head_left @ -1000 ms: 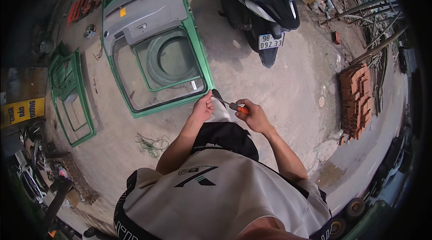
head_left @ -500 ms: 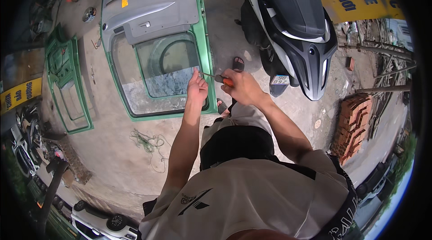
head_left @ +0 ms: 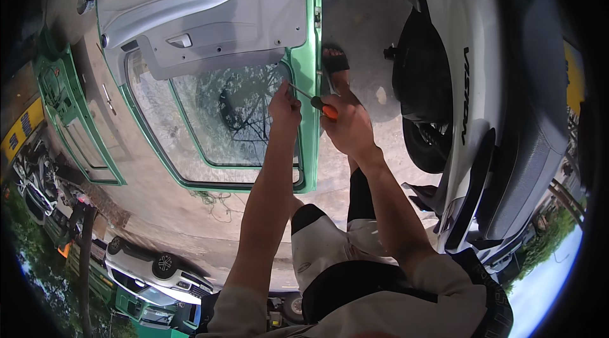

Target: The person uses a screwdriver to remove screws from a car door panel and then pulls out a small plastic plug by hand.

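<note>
A screwdriver [head_left: 325, 108] with an orange and black handle is gripped in my right hand [head_left: 349, 127]. Its thin metal shaft slants up and left to the fingertips of my left hand [head_left: 285, 106]. Those fingers are pinched together at the tip, and anything small between them is too hidden to name. Both hands are above a green vehicle door [head_left: 309, 148] lying flat on the ground, over the right side of its window glass [head_left: 193, 103]. A grey trim panel [head_left: 222, 27] with a silvery handle strip covers the door's far part.
A white and black motorbike [head_left: 466, 78] stands close on my right. To the left lies a second, stripped green door [head_left: 73, 106], with a thin tool [head_left: 108, 98] between the two doors. My sandalled foot [head_left: 335, 59] is beside the door's right edge. A white car [head_left: 158, 269] is at lower left.
My view has moved nearer the door and the motorbike, which both look larger. The screwdriver stays in my right hand, its tip still at my left fingers.
</note>
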`<state>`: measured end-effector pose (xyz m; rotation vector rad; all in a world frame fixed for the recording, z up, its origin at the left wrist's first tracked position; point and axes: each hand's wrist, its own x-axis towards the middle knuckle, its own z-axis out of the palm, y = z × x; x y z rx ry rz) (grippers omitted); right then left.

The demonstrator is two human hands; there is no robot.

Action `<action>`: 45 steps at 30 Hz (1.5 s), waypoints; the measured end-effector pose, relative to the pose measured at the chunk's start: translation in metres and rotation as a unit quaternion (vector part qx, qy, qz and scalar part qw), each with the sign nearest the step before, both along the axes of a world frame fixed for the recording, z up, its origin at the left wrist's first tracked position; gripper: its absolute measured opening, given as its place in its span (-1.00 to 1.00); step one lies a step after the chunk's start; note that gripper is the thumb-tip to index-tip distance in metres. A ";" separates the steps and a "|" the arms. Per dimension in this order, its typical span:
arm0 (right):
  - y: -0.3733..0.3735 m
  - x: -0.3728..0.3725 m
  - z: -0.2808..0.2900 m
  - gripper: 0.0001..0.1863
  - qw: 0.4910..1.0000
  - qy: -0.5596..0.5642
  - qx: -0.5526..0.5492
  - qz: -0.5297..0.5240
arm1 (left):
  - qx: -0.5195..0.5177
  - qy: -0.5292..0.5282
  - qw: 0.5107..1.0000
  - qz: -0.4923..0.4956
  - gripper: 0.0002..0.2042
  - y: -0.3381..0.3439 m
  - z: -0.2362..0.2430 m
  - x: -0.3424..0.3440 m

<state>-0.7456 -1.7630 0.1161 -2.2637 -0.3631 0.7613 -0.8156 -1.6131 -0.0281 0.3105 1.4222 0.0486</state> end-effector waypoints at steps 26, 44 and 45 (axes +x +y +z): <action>0.124 0.112 -0.166 -0.79 0.928 -0.071 -0.193 0.311 | 0.278 -0.053 0.948 -0.145 -0.49 0.010 -0.143 0.061; 0.176 0.113 -0.164 -0.64 0.844 -0.086 -0.201 0.490 | -0.195 -0.525 0.779 0.282 -0.74 0.015 -0.121 0.053; 0.184 0.108 -0.146 -0.61 0.922 0.100 -0.218 0.303 | -0.227 -0.578 0.725 0.299 -0.74 0.016 -0.122 0.054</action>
